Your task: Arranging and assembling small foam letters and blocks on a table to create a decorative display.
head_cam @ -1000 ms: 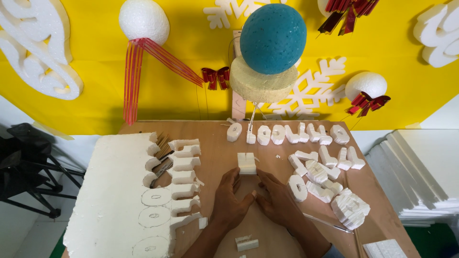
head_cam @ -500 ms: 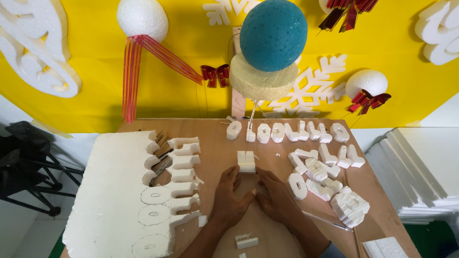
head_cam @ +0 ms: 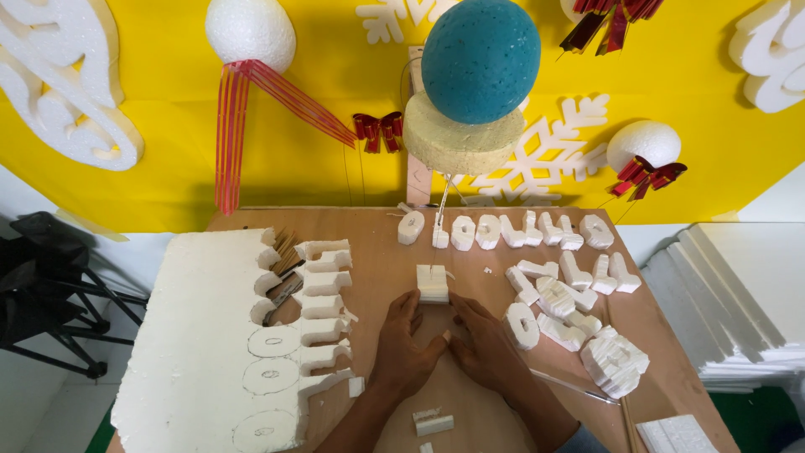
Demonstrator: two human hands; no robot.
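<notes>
A small white foam block (head_cam: 433, 283) with a slit in its top lies in the middle of the wooden table (head_cam: 377, 260). My left hand (head_cam: 404, 340) rests flat on the table, fingertips touching the block's near left edge. My right hand (head_cam: 480, 335) lies beside it, fingers against the block's near right corner. Neither hand lifts the block. Both forearms come in from the bottom edge.
A big white foam sheet (head_cam: 218, 344) with cut-out notches and drawn ovals covers the left side. A row of cut foam letters (head_cam: 503, 231) and a loose pile (head_cam: 579, 315) lie to the right. A teal ball on a foam disc (head_cam: 478, 75) stands behind. Small offcuts (head_cam: 432, 421) lie near me.
</notes>
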